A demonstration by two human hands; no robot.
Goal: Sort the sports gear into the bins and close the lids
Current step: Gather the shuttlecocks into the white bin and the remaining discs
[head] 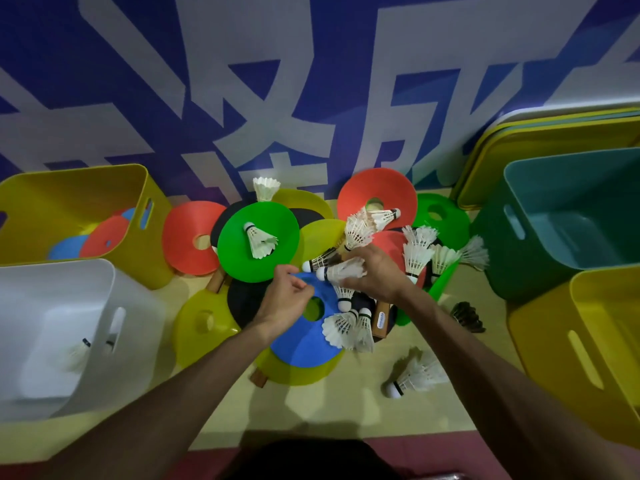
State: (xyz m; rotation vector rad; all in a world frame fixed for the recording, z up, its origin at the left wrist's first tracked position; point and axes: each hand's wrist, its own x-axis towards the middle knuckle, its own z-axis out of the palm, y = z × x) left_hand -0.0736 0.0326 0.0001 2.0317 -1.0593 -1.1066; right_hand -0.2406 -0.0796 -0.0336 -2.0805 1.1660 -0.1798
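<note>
Frame centre: right hand [375, 277] fingers grip shuttlecock bundle [341, 271]; left hand [289, 301] fingers pinch blue disc [304, 344] rim. Risk: lifting disc spills loose shuttlecocks [341, 329] resting on it; overfull bundle may slip before reaching white bin [52, 282], lower left.

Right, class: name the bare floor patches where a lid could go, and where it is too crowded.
Bare floor lies between the white bin and the lone shuttlecock, and between that shuttlecock and the near yellow bin. The central pile of discs, shuttlecocks and paddles is crowded.
</note>
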